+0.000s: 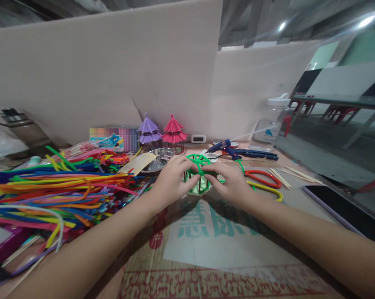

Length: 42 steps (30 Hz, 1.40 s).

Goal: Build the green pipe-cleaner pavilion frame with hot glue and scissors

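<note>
A small green frame (200, 189) with dark upright posts and a pale green base stands on the cardboard-covered table. My left hand (176, 176) pinches its green top from the left, thumb and fingers closed on the rim. From the right, my right hand (229, 180) pinches the same top, its fingertips nearly meeting those of the left. Fingers cover part of the top and the posts. Behind stand a purple pagoda model (149, 131) and a pink pagoda model (174, 131).
Colourful pipe cleaners (65, 182) are heaped at the left. A blue glue gun (225, 147), red-handled scissors (265, 177), wooden sticks (281, 178), a phone (343, 207) and a clear bottle (268, 126) lie or stand to the right. A metal bowl (158, 160) is behind my left hand.
</note>
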Each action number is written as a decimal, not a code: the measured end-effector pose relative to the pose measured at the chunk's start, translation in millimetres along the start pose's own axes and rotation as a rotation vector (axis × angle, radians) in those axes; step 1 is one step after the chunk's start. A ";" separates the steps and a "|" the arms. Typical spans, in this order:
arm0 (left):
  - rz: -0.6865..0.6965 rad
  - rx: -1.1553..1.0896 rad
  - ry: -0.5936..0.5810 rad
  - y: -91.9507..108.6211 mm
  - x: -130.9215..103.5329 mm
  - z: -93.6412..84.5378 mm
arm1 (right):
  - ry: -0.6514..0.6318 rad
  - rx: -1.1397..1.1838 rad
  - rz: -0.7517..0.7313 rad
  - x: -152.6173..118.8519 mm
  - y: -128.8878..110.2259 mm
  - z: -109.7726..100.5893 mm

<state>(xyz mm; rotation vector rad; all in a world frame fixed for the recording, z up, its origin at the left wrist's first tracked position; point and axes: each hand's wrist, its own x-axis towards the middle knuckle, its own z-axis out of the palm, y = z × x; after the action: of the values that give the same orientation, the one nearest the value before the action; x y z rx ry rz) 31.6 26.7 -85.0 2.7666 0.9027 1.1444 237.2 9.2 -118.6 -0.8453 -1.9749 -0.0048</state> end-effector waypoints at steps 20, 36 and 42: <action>-0.144 0.058 -0.048 -8.9 13.5 -35.4 | 0.064 0.077 0.193 2.7 6.3 -0.9; -0.281 -0.214 0.023 -22.5 9.5 -20.1 | 0.030 0.201 0.209 -5.2 5.8 2.8; -0.343 -0.633 -0.170 -40.6 -17.1 26.6 | 0.084 0.224 0.224 -21.0 24.8 3.4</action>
<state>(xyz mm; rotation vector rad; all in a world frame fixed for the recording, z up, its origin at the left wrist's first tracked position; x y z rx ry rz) 18.7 57.0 -124.5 2.0685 0.7809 0.9142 255.0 17.4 -144.7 -0.8975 -1.7548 0.3007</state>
